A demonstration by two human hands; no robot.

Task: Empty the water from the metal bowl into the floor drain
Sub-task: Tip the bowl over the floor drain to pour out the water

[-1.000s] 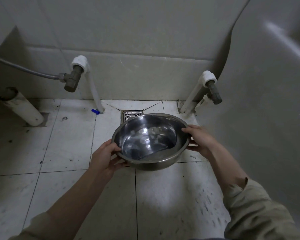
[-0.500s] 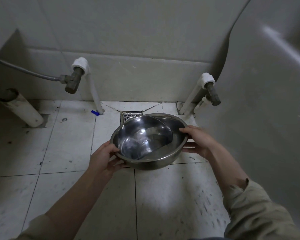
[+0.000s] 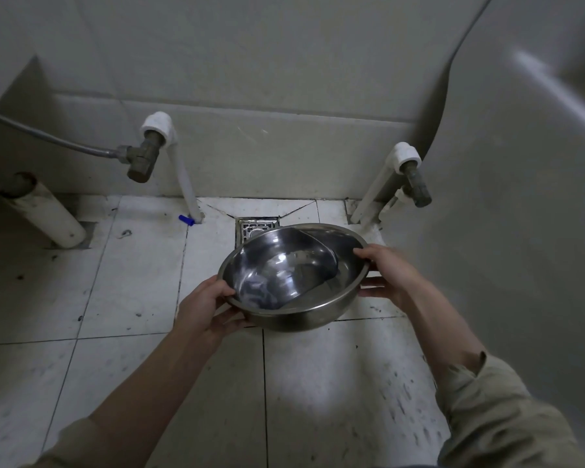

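Observation:
A shiny metal bowl (image 3: 293, 276) hangs above the tiled floor, tilted away from me toward the wall. Water lies pooled against its far inner side, up near the far rim. My left hand (image 3: 206, 307) grips the near-left rim, thumb inside. My right hand (image 3: 387, 273) holds the right rim, fingers under the bowl. The square metal floor drain (image 3: 255, 228) sits in the floor just beyond the bowl; the bowl's far rim covers its near part.
A white pipe with a brass valve and grey hose (image 3: 146, 157) stands left of the drain, and a second valve pipe (image 3: 407, 170) to its right. A thick white drain pipe (image 3: 46, 217) slants at far left. A large pale fixture (image 3: 520, 204) fills the right side. A small blue cap (image 3: 185, 219) lies on the floor.
The bowl has tipped further away from me and dropped a little toward the drain. The water has slid toward the far rim. Both hands keep their grip.

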